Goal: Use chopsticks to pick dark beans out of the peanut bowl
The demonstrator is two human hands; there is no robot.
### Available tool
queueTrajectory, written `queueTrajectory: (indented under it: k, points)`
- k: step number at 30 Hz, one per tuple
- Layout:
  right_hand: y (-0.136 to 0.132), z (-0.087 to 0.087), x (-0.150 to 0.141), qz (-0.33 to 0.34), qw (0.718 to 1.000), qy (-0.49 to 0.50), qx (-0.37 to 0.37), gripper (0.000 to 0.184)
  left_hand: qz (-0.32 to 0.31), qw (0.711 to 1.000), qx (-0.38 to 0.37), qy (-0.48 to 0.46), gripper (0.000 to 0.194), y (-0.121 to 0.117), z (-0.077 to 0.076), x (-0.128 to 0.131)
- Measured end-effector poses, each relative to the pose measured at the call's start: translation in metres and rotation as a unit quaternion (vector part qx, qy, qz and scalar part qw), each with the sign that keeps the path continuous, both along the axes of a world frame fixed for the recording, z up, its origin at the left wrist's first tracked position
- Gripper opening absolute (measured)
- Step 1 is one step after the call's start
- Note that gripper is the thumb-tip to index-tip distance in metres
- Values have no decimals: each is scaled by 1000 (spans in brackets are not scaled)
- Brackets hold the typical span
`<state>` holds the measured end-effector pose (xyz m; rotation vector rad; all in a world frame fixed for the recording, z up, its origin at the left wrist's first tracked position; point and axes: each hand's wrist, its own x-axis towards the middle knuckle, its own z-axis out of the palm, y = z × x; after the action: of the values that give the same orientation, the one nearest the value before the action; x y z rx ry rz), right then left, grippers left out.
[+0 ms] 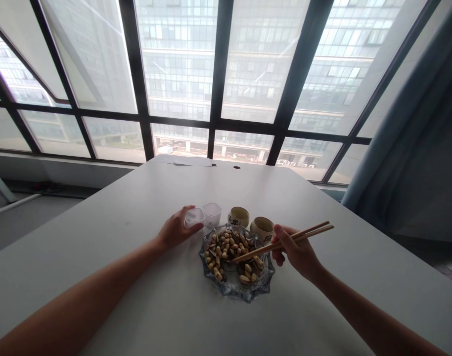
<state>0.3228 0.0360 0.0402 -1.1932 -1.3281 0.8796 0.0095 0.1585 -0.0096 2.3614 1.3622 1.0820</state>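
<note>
A glass dish (226, 288) with scalloped rim sits on the white table and holds a heap of nuts (229, 249). My right hand (296, 252) is closed round a pair of wooden chopsticks (285, 241), whose tips reach down into the nuts. My left hand (176, 230) grips a small clear plastic cup (194, 216) just behind the dish on the left. A second clear plastic cup (212, 213) stands beside it. Two beige ceramic cups (238, 216) (262, 228) stand behind the dish on the right.
The white table (137, 277) runs back to a wall of large windows with dark frames. Some papers (185, 160) and small dark spots lie at the table's far edge. A blue-grey curtain (407, 148) hangs at the right.
</note>
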Motion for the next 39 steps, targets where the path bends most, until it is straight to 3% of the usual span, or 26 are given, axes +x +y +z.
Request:
queueTrajectory:
  k: [4,10,13,24,28,33,36,39]
  points:
    - [0,7,3,-28,999,12,39,56,-7,1000,-13,6,66,-2,4,1]
    - [-16,17,-6,97,994,-35,-30,54,-5,1000,-26,4,66,-4,6,1]
    - [-21,15,-12,121,990,-68,-37,55,-5,1000,-25,5,66,-3,5,1]
    - [-11,18,-1,-39,990,-88,106,53,-5,1000,-22,5,65,-4,6,2]
    - [-13,26,3,-61,986,-85,129,53,-7,1000,-27,5,66,-2,4,1]
    - [-20,32,0,22,993,-100,66,59,-5,1000,-19,-1,66,-2,3,1]
    - [-23,27,-6,102,989,-109,3,60,-7,1000,-20,1,65,-2,3,1]
    - [-23,18,-10,137,985,-108,-10,57,-9,1000,-28,2,65,-2,3,1]
